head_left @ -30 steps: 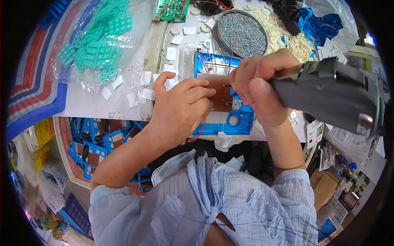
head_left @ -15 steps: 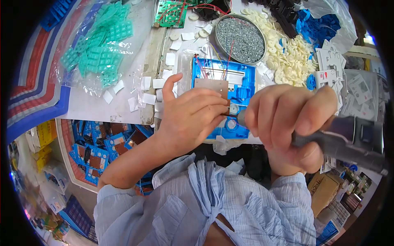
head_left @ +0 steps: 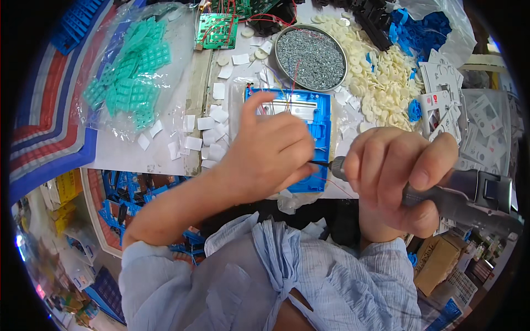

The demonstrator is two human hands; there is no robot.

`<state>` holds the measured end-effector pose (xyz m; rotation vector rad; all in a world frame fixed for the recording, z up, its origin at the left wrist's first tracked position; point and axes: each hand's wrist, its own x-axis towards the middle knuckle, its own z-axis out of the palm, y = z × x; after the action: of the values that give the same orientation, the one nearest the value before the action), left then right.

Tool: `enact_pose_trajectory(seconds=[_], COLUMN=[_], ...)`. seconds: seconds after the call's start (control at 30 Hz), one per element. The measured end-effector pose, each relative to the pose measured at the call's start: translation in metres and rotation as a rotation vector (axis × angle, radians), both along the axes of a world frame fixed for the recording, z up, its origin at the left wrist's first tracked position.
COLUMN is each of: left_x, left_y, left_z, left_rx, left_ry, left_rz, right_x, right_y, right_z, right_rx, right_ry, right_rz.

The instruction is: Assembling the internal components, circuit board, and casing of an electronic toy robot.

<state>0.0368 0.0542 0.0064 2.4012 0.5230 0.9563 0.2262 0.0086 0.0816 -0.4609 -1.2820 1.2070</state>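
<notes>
A blue plastic casing (head_left: 324, 127) lies on the table in front of me, with thin coloured wires and a silvery strip at its far part. Over its near half is my left hand (head_left: 273, 151), fingers curled in and the thumb side raised; what they hold, if anything, is hidden beneath them. The brown board does not show under that hand. My right hand (head_left: 392, 176) grips a dark grey electric screwdriver (head_left: 466, 187) held level. Its thin bit points left, reaching the left fingertips above the casing's right edge.
Beyond the casing stands a round metal tin (head_left: 346, 66) of small screws, beside a heap of cream discs (head_left: 381, 77). Teal keypads (head_left: 135, 83) lie in plastic at left. White squares (head_left: 207, 123) are scattered between. A basket (head_left: 94, 212) holds blue casings below left.
My left fingers have curled in, and the brown board is no longer visible. The casing sits slightly left and lower in view. The right hand and screwdriver have shifted slightly right and lower.
</notes>
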Motion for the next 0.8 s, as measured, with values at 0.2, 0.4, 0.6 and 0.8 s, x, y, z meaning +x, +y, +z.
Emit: enact_pose_trajectory(seconds=[0.2, 0.4, 0.6, 0.8], left_x=[0.056, 0.105, 0.101, 0.111], left_y=[0.128, 0.135, 0.15, 0.154], left_z=[0.002, -0.015, -0.032, -0.023], left_rx=[0.251, 0.242, 0.433, 0.333], left_ry=[0.405, 0.769, 0.52, 0.611], left_rz=[0.122, 0.029, 0.133, 0.128], right_x=[0.009, 0.006, -0.028, -0.054], right_y=[0.008, 0.006, 0.019, 0.042], right_z=[-0.009, -0.018, -0.021, -0.04], right_rx=[0.021, -0.001, -0.042, 0.013], right_ry=[-0.023, -0.033, -0.01, -0.147], right_rz=[-0.018, -0.022, -0.032, -0.054])
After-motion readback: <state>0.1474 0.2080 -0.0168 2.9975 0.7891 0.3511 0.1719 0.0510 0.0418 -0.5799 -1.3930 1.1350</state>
